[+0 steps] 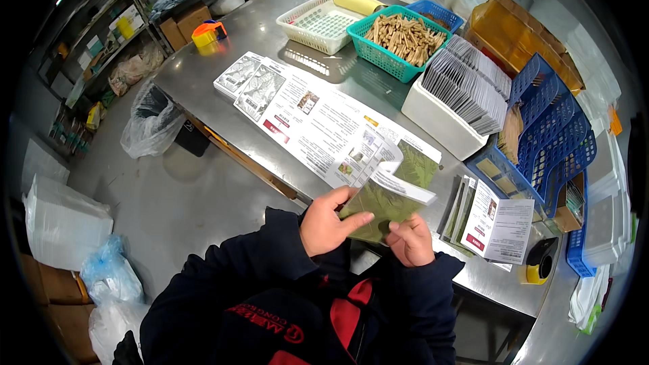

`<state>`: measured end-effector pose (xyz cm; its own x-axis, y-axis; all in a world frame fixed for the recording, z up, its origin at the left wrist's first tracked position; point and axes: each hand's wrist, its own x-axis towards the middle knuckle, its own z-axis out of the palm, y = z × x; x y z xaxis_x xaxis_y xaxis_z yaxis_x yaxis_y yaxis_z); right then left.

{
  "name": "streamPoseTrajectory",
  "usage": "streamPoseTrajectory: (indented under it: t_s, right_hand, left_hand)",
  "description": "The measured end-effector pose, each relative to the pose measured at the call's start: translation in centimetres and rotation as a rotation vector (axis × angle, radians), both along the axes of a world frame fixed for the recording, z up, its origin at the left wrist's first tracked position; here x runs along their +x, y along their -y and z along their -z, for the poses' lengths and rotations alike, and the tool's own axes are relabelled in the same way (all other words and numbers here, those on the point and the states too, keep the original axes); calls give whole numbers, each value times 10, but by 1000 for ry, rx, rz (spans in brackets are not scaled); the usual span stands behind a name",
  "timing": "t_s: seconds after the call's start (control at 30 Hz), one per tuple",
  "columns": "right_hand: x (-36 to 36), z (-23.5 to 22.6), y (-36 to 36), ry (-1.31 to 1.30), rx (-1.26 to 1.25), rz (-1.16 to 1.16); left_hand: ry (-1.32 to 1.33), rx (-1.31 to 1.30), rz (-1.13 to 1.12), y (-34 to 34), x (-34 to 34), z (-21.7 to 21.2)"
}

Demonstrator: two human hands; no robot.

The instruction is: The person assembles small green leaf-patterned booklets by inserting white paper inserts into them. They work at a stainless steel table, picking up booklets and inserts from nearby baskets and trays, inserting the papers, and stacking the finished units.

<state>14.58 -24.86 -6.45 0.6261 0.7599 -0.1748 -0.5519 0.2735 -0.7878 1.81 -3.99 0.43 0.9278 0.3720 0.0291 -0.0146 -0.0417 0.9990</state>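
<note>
Both hands, left [326, 224] and right [410, 240], pinch a green packet [385, 201] with a folded leaflet [400, 186] at the surface [270, 27] edge. The leaflet could slide loose; an elbow might knock the stacked leaflets [497, 226] beyond.

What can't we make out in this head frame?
- Green packet: its lower part is hidden behind the left hand and right hand.
- Leaflet on it: curled, print too small.
- White bin: sachets fill it, its inside is hidden.
- Table: right end lost in the fisheye rim.
</note>
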Motion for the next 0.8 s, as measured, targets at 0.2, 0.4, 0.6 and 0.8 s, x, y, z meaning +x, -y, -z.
streamPoseTrajectory:
  t_s: [0.2,0.4,0.6,0.8]
  right_hand:
    - [14,-104,-1,1192,-251,429]
    - [6,-118,-29,1229,-191,-43]
    - [2,-71,-89,648,-150,265]
    - [15,-79,-85,72,99,-109]
  left_hand:
    - [98,935,202,-48,-9,-51]
    - [276,1263,442,-83,-17,-99]
    - [196,1681,45,-62,-13,-103]
    - [185,1385,175,-75,-2,-73]
